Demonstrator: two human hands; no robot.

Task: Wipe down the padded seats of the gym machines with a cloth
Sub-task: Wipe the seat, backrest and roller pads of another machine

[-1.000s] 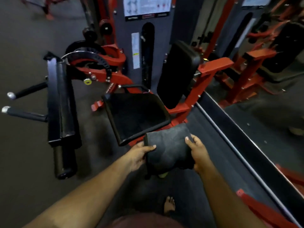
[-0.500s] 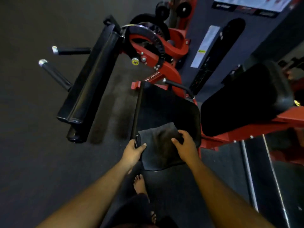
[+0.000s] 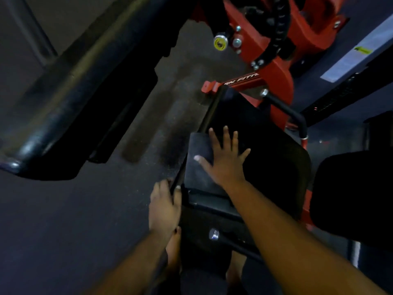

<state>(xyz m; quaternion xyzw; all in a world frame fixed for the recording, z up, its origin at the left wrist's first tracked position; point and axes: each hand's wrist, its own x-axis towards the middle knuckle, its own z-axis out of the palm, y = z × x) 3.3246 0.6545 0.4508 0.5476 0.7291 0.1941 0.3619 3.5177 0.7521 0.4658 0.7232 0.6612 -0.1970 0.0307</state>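
In the head view, a dark cloth (image 3: 201, 162) is laid flat on the near left part of the black padded seat (image 3: 276, 165) of a red-framed machine (image 3: 274, 73). It is pressed down by the right hand (image 3: 225, 160), whose fingers are spread wide and straight. The seat's left edge is gripped by the left hand (image 3: 164, 206), fingers curled round it. A long black roller pad (image 3: 70, 99) is seen upper left, above the dark floor (image 3: 63, 231).

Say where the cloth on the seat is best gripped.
Grip the cloth at its near edge, coming from the person's side: it lies flat on the seat, the right hand covers its middle, and that edge is bare.
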